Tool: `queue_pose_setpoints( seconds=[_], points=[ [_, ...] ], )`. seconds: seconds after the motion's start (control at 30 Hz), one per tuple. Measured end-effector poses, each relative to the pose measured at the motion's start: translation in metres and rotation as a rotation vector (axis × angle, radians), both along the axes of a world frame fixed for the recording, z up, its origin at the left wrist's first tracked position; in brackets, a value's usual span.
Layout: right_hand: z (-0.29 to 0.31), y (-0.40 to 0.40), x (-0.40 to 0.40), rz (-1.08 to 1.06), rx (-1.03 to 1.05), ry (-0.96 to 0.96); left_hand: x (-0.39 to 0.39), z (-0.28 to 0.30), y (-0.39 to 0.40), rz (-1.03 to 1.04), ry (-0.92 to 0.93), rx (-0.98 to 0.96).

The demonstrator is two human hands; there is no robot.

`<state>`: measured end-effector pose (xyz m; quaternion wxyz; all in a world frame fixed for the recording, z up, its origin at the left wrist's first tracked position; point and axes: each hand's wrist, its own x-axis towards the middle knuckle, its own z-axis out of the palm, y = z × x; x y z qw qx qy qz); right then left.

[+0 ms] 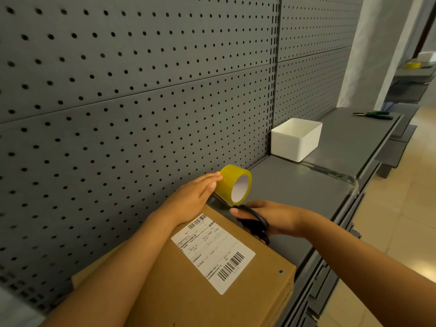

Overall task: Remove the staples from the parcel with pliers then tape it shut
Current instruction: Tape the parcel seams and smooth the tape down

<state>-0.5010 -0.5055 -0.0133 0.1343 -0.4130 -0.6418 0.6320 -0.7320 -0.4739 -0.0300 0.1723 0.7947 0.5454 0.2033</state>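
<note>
Behind everything runs one grey pegboard wall (132, 95). Low at the left lies your one cardboard parcel (212, 286) on the grey shelf (295, 190), carrying one white shipping label (212, 251) with two barcodes. Your left hand (193, 197) rests over the parcel's far end, fingers straight and together, their tips touching the side of the one yellow tape roll (233, 185). The roll stands on edge just past the parcel, a strip of tape running down from it to the box. Your right hand (273, 220) is curled round one pair of black-handled scissors (254, 223) right below the roll. Further right sits one white bin (295, 140). At the far right lie one pair of green-handled pliers (375, 115).
</note>
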Motion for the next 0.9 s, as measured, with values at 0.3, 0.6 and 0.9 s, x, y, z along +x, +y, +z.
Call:
queue_pose_setpoints(
  seconds=[0.3, 0.6, 0.9],
  points=[
    [0.0026, 0.0091, -0.0081, 0.079, 0.011, 0.04, 0.0014, 0.0028, -0.0023, 0.003, -0.014, -0.011],
    [-0.0006, 0.0089, -0.0037, 0.064, 0.144, -0.006, 0.0007, 0.0011, -0.0018, 0.004, 0.008, -0.004],
    [-0.003, 0.0076, -0.0023, 0.04, 0.145, -0.084, 0.0004, 0.0, -0.0006, 0.002, 0.028, -0.008]
  ],
)
